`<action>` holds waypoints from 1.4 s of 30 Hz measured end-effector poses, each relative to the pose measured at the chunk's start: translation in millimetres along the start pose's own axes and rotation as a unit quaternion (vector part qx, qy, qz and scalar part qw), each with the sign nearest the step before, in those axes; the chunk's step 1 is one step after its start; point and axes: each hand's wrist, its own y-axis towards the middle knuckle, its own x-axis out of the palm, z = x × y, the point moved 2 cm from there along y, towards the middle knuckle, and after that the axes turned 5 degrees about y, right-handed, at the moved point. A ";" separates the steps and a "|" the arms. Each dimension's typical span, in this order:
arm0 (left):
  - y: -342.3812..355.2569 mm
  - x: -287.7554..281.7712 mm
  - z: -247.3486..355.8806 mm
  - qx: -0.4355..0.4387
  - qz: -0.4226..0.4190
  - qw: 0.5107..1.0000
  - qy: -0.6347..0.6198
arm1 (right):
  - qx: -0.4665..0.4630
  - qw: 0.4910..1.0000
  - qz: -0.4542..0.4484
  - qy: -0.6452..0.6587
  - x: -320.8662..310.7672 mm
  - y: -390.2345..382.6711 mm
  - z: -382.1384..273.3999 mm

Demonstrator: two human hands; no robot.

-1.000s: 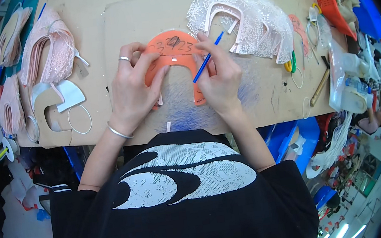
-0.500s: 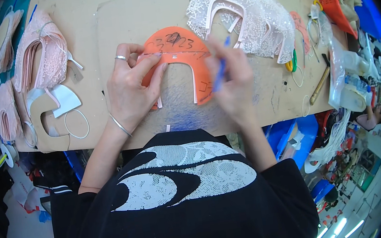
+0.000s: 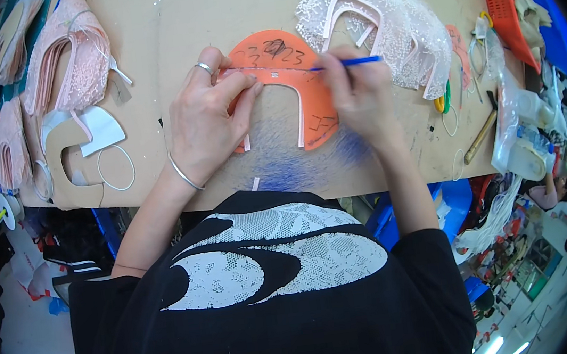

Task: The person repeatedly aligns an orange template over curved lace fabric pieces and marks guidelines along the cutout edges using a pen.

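A horseshoe-shaped orange template (image 3: 318, 106) lies on the brown board in front of me, with dark handwritten marks and a slotted line across it. Pale pink edging (image 3: 301, 122) shows along its inner curve, from a piece beneath it. My left hand (image 3: 210, 112), fingers bent and pressed together, holds the template down at its left side. In my right hand (image 3: 361, 91), partly blurred, is a blue pen (image 3: 361, 61). The pen lies almost level, its tip at the right part of the slotted line.
White sequined lace pieces (image 3: 415, 39) lie at the far right, and bundled pink lace pieces (image 3: 84, 56) at the left. Close to those are a white U-shaped piece (image 3: 106, 124) and an elastic loop (image 3: 116, 166). A wooden-handled tool (image 3: 480, 133) and a red basket (image 3: 505, 5) sit right.
The pen has tipped from steep to nearly level, and its tip now meets the slotted line. My left hand stays on the template. The whole view has shifted slightly.
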 end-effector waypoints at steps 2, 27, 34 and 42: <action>-0.5 1.6 -0.4 -0.021 -0.010 1.000 0.005 | -0.046 0.996 0.015 -0.069 -11.7 -2.6 -9.4; -47.7 -16.0 -13.1 0.008 -0.051 0.989 0.137 | -0.170 0.980 -0.081 0.068 65.8 -8.8 -42.7; -47.3 -15.0 -16.0 0.017 -0.045 0.990 0.135 | -0.178 0.978 -0.080 0.073 77.8 -13.1 -53.5; -48.8 -16.7 -14.1 0.012 -0.053 0.990 0.127 | -0.167 0.971 -0.139 0.101 63.3 -15.8 -44.3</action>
